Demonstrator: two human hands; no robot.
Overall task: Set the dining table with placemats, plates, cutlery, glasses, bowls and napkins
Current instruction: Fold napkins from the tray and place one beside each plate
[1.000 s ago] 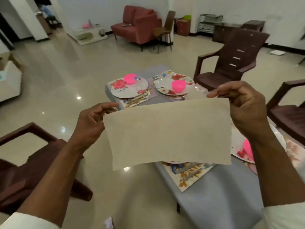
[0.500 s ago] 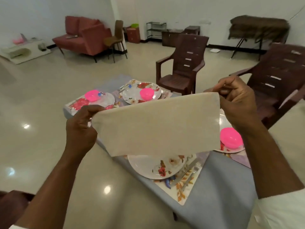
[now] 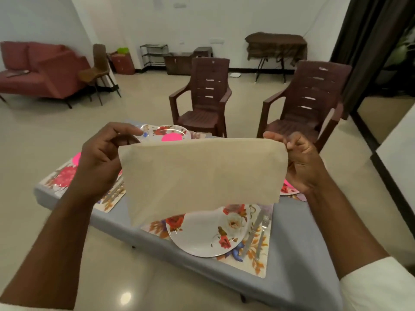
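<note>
Grey table [image 3: 298, 254] | left hand [image 3: 98, 162], right hand [image 3: 303, 167] grip-pinching rectangular beige napkin [image 3: 202, 176] | round floral plate [image 3: 202, 234]

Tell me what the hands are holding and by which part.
A beige napkin, pinched at its two upper corners: left hand on one, right hand on the other.

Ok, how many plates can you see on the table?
4, possibly more hidden behind the napkin: near plate, far plate, one behind the left hand, one beside the right hand.
</note>
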